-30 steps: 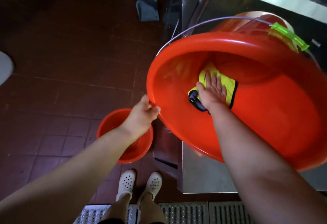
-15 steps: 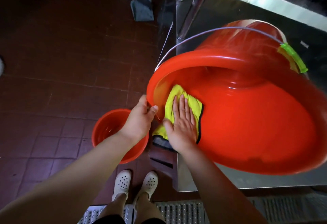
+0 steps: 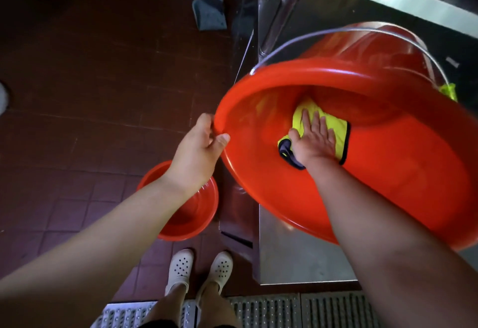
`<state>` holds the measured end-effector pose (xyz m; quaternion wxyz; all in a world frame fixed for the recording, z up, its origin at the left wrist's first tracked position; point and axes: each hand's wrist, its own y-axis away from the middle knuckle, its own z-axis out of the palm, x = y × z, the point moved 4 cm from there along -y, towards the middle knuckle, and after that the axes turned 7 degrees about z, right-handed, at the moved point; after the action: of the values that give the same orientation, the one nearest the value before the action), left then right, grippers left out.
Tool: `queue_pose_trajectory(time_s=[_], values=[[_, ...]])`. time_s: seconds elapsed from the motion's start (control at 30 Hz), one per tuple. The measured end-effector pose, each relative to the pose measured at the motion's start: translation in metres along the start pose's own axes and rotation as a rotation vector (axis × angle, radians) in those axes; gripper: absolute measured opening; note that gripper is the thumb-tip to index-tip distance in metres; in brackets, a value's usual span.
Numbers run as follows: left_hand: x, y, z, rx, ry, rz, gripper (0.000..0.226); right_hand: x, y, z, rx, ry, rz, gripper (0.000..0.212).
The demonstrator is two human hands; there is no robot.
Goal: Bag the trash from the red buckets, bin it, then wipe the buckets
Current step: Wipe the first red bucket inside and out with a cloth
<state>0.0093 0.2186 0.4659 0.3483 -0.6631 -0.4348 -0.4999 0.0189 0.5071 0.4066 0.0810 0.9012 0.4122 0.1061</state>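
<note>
Flat right hand (image 3: pixel 314 138) on cloth (image 3: pixel 333 127)

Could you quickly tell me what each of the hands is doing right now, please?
Left hand: closed on the rim of the large red bucket, steadying it.
Right hand: open, flat, pressing the yellow cloth against the bucket's inside.

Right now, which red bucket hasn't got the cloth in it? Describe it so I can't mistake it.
Start from the steel counter on the right, where the big tilted red plastic bucket is being wiped with a yellow cloth. Look down left of it to the dark tiled floor. The smaller red bucket stands there, partly hidden behind the left forearm, just ahead of the white clogs: no cloth, no hand on it.
</note>
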Motion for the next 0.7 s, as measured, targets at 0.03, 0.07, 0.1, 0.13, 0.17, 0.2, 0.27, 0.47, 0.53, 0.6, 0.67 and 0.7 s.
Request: queue_pose_trajectory(time_s=[0.03,0.07,0.1,0.13,0.17,0.2,0.27,0.47,0.53,0.6,0.67,0.7], values=[[-0.007,0.004,0.009,-0.028,0.074,-0.073,0.017,-0.001,0.001,0.000,-0.010,0.000,0.003,0.065],[-0.015,0.012,0.020,-0.076,0.177,-0.161,0.022,-0.003,0.003,0.000,-0.019,-0.014,0.005,0.065],[-0.022,0.021,0.033,-0.126,0.281,-0.257,0.029,-0.007,0.007,0.000,-0.026,-0.044,0.010,0.065],[-0.028,0.030,0.045,-0.154,0.356,-0.343,0.034,-0.010,0.014,0.001,-0.026,-0.084,0.017,0.065],[-0.033,0.037,0.053,-0.155,0.396,-0.397,0.036,-0.014,0.025,0.003,-0.014,-0.124,0.019,0.065],[-0.036,0.040,0.058,-0.139,0.429,-0.413,0.036,-0.019,0.039,0.006,0.013,-0.155,0.008,0.066],[-0.038,0.041,0.060,-0.101,0.477,-0.405,0.034,-0.029,0.074,0.012,0.081,-0.169,-0.068,0.070],[-0.041,0.033,0.046,-0.048,0.293,-0.342,0.032,-0.044,0.157,0.030,0.127,-0.158,-0.280,0.077],[-0.035,0.028,0.039,-0.066,0.244,-0.292,0.026,-0.041,0.150,0.027,0.126,-0.146,-0.305,0.076],[-0.028,0.021,0.031,-0.049,0.212,-0.242,0.020,-0.035,0.131,0.022,0.130,-0.117,-0.289,0.076],[-0.017,0.013,0.020,-0.048,0.148,-0.193,0.015,-0.027,0.105,0.018,0.118,-0.100,-0.231,0.076],[-0.011,0.009,0.014,-0.057,0.104,-0.156,0.015,-0.023,0.092,0.017,0.112,-0.096,-0.199,0.075]])
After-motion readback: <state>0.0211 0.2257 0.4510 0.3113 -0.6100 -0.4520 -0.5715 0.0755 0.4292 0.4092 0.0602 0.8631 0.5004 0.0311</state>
